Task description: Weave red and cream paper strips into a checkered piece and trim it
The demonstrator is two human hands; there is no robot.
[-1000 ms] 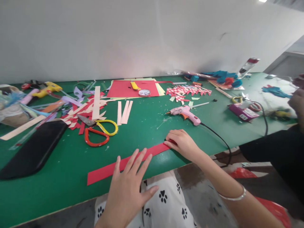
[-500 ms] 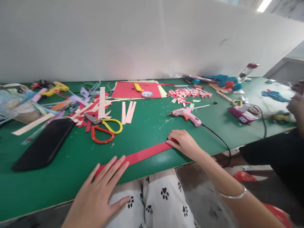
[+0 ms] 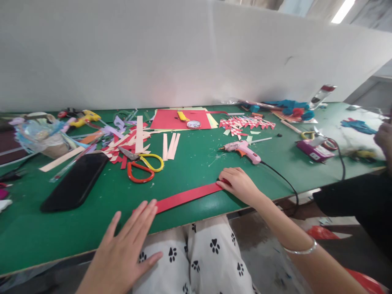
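Observation:
A long red paper strip (image 3: 188, 195) lies slantwise near the front edge of the green table. Across its left end my left hand (image 3: 125, 241) rests flat, fingers stretched out, covering that end. My right hand (image 3: 240, 183) is closed on the strip's right end, thumb and curled fingers pressed together. Something small and dark shows at its fingertips; I cannot make out what it is. Beyond my right hand lies a pink hot glue gun (image 3: 241, 150). Scissors with red and yellow handles (image 3: 143, 165) lie beyond the strip on the left.
A dark phone-like slab (image 3: 76, 179) lies at left, beside paper scraps (image 3: 127, 143) and pale strips (image 3: 173, 146). Red sheets (image 3: 163, 119) and red-and-white woven paper pieces (image 3: 245, 122) are farther back. A purple box (image 3: 314, 151) and another person's sleeve (image 3: 352, 204) are at right.
The view has shifted slightly, so the table items sit farther right. My left hand's fingers have drawn closer together near the strip's left end. My right hand stays at the other end.

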